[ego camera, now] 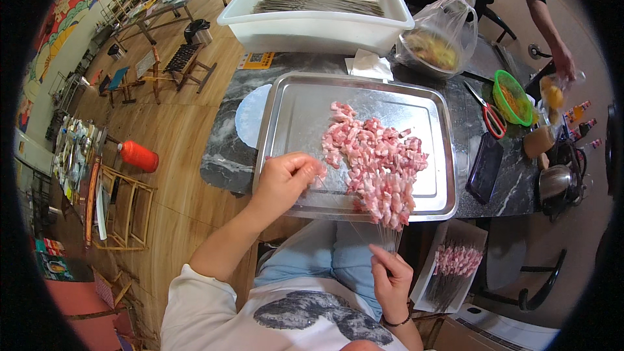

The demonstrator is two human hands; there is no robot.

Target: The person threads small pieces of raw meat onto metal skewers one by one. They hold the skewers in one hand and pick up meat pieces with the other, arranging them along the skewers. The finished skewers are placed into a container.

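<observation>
A steel tray (302, 107) bears a heap of small raw meat pieces (360, 136), pink with white fat. Over the tray's left front part, my left hand (291, 175) pinches a small piece of meat between thumb and fingers. A thin metal skewer slants from there towards my right hand (392, 278), which is below the tray's front edge. That hand is closed around the lower ends of several thin metal skewers (389, 237). Their upper parts carry threaded meat (390, 200) that lies over the front of the heap.
Behind the tray stands a white plastic tub (312, 29) of skewers. To the right are scissors (493, 119), a dark phone (485, 168), a green basket (524, 102) and a kettle (555, 185). A box (421, 292) of meat skewers is lower right. Another person's hand (564, 62) holds a bag.
</observation>
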